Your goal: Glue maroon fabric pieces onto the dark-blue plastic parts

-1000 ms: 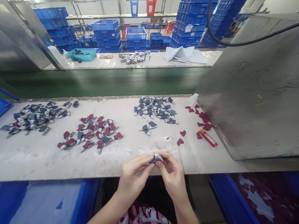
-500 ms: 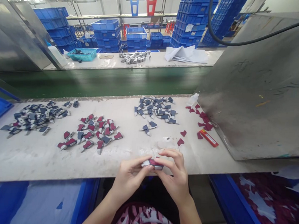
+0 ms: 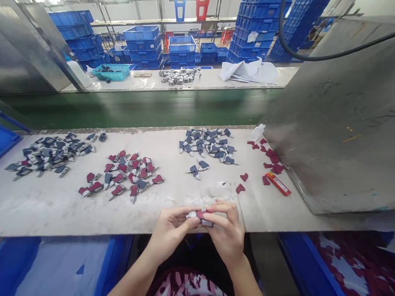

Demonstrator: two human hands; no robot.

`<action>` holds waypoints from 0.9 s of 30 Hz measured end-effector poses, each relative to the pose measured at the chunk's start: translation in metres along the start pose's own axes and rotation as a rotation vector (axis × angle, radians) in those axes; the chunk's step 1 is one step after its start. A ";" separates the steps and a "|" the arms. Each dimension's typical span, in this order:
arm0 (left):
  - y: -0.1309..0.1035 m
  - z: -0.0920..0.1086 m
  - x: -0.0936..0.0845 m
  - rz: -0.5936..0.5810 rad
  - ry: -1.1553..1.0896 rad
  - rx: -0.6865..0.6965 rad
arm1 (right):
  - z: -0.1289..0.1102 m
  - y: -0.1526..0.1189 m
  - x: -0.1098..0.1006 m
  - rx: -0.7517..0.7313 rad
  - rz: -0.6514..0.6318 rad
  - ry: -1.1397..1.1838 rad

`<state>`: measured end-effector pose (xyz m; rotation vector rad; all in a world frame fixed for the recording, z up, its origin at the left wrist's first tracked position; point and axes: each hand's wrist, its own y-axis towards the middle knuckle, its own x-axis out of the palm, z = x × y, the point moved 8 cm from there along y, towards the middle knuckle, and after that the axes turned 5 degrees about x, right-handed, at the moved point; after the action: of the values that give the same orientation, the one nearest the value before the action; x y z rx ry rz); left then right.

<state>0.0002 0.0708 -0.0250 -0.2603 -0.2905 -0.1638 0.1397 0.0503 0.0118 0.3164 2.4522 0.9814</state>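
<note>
Between my two hands, just over the table's front edge, is a small grey part with a maroon face. My left hand pinches its pale end between thumb and fingers. The fingers of my right hand close over its other end and cover some of the maroon face. Past my hands lie two loose maroon pieces and a heap of dark blue-grey parts. To the left is a group of similar parts, most with maroon faces.
Another heap of blue-grey parts lies far left. A red-and-yellow box rests by more maroon pieces, beside a large metal panel. Blue bins stand below the table edge. A green conveyor belt runs behind.
My right hand's fingers have come down and closed further over the part, which is now covered more. The whole view has shifted slightly.
</note>
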 end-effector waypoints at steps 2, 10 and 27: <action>0.001 -0.001 -0.002 0.004 0.024 -0.006 | 0.004 0.000 -0.003 0.043 0.040 0.014; 0.006 -0.006 -0.012 -0.012 0.126 0.020 | 0.003 -0.002 -0.002 -0.051 0.042 -0.069; 0.056 0.084 -0.082 0.428 1.385 0.755 | 0.054 -0.016 0.009 0.214 0.061 -0.373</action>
<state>-0.0884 0.1570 0.0155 0.5623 1.0717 0.2130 0.1590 0.0740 -0.0365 0.5929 2.2123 0.6161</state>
